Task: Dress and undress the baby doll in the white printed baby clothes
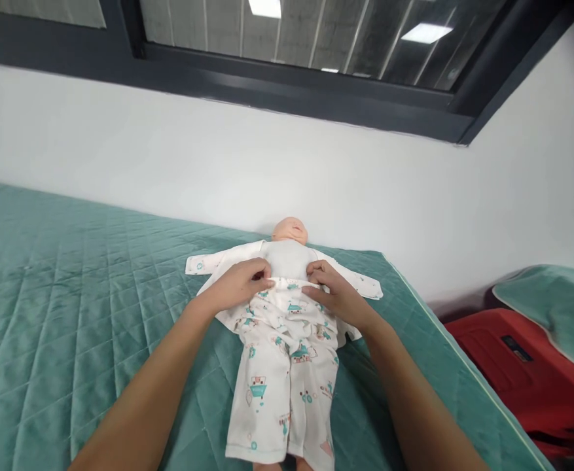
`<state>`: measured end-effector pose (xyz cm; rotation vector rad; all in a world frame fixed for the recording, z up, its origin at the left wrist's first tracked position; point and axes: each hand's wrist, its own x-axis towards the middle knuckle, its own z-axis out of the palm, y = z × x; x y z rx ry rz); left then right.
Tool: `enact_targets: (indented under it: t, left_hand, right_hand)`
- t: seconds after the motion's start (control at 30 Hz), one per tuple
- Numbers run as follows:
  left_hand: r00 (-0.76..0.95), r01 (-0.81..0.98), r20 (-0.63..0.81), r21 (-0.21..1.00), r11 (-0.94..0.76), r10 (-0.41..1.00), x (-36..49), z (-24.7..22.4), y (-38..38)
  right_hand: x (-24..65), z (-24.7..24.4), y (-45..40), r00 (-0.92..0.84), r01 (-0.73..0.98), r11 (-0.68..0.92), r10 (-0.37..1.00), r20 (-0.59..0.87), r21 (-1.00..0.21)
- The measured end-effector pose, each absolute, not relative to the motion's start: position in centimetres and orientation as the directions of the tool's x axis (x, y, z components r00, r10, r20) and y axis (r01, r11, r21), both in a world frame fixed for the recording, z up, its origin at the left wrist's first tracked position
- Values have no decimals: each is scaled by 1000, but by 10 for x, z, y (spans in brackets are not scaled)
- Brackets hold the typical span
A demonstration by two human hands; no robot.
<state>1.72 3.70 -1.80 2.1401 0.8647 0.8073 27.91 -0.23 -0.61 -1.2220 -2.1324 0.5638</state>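
Note:
A baby doll [290, 230] lies on its back on a green quilted cover, head toward the wall. It wears white printed pants [287, 347] pulled up to its waist, and bare feet show just past the cuffs. An open white jacket [232, 260] is spread around its torso, sleeves out to both sides, over a plain pale undershirt [287, 260]. My left hand [247, 281] pinches the left side of the waistband, fingers closed. On the other side, my right hand [328, 288] has its curled fingers and thumb on the waistband too.
The green quilted cover [95, 281] stretches far to the left and ends at an edge on the right. Beyond that edge sits a red plastic object [502, 366] with green cloth [556, 307] over it. A white wall and a dark-framed window rise behind.

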Motion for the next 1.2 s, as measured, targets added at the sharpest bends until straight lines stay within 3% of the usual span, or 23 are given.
enact_targets:
  t: [0.17, 0.33, 0.4, 0.47, 0.63, 0.8, 1.0, 1.2]
  left_hand:
    - [414, 334, 274, 841, -425, 868, 37, -24, 72]
    - [379, 75, 21, 996, -53, 925, 39, -44, 84]
    - [387, 76, -3, 997, -28, 922, 33, -48, 82]
    - [391, 133, -1, 990, -55, 920, 26, -48, 78]
    - [471, 248, -4, 960, -129, 882, 8, -43, 65]
    - [592, 287, -23, 940, -184, 805, -1, -36, 56]
    - [564, 364, -49, 911, -195, 824, 7, -40, 58]
    - [466, 468, -71, 866, -178, 882, 14, -43, 66]
  right_hand:
    - [272, -15, 31, -14, 675, 221, 958, 288, -704]
    - [278, -37, 42, 124, 238, 12, 991, 43, -971]
    - [284, -42, 37, 158, 71, -43, 987, -32, -997]
    - [291, -45, 31, 185, 36, -50, 982, -43, -998]
    - [309, -46, 19, 87, 385, 13, 995, 50, -923]
    - [314, -50, 8, 88, 725, 19, 989, 119, -688]
    - [302, -52, 7, 127, 808, -12, 980, 155, -589]
    - [303, -50, 11, 98, 825, -18, 989, 112, -565]
